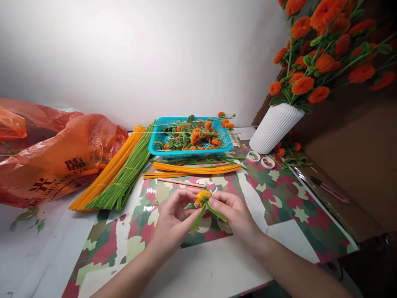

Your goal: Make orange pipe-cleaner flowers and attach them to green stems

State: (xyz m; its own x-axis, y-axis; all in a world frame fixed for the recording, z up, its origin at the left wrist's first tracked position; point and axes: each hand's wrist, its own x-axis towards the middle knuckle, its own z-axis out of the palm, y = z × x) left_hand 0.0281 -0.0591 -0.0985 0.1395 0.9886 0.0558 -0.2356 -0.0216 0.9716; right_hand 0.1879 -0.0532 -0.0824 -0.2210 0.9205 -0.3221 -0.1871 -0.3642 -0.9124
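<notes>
From the head view, here's the left hand (178,213), its fingers curled around one side of a fuzzy yellow flower (203,197), pinching it, and the right hand (234,209) meets it from the other side, thumb and forefinger pinched at the flower's green base. So the flower sits right between the two hands, two green strips dangling below. Just beyond the fingers, a thin wooden stick (181,182) lies crosswise, then loose yellow stems (197,168) behind it, all of that between the hands and the blue basket (190,155), which is crowded with orange blooms, long stems poking over its rim. Off to the left hand's far side, a green bundle (125,180) leans beside a yellow bundle (105,171), with an orange plastic bag (62,153) bulging past them. Beyond the right hand, two tape rolls (267,162) lie near a ribbed white vase (276,128), tilted in this view and packed with orange flowers; farther right, a pink cutter (330,190).
</notes>
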